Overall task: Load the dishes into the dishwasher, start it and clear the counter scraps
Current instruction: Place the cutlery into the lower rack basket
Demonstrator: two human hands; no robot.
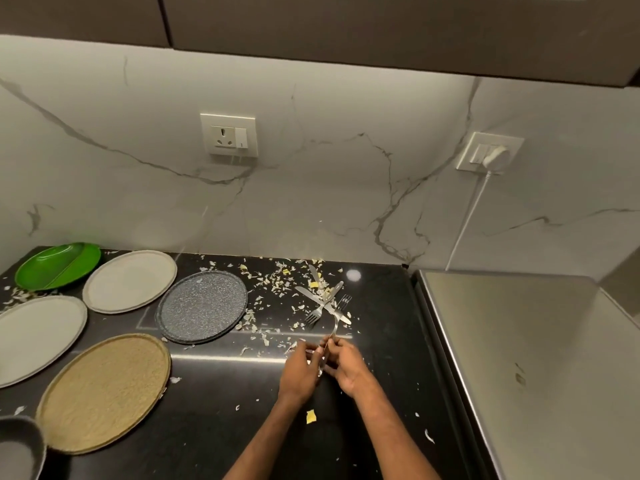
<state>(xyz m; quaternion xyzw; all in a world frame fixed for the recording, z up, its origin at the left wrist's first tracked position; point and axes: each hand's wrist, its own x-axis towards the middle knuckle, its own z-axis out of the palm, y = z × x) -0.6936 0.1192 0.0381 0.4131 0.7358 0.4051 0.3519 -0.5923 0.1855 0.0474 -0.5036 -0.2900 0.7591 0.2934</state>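
My left hand (300, 366) and my right hand (344, 363) meet over the black counter (221, 410), both gripping the handle of a steel fork (338, 315) whose tines point away from me. Beyond it lie a second fork (316, 315) and crossed knives (313, 295) among pale and yellow food scraps (277, 282). To the left sit a speckled dark plate (202, 306), two grey plates (130, 281) (36, 337), a tan plate (104, 393) and a green divided dish (57, 265).
A dark grey bowl (19, 448) sits at the bottom left corner. A steel appliance top (519, 358) adjoins the counter on the right. A marble backsplash holds a wall socket (228, 135) and a plugged socket (490, 152) with a white cord.
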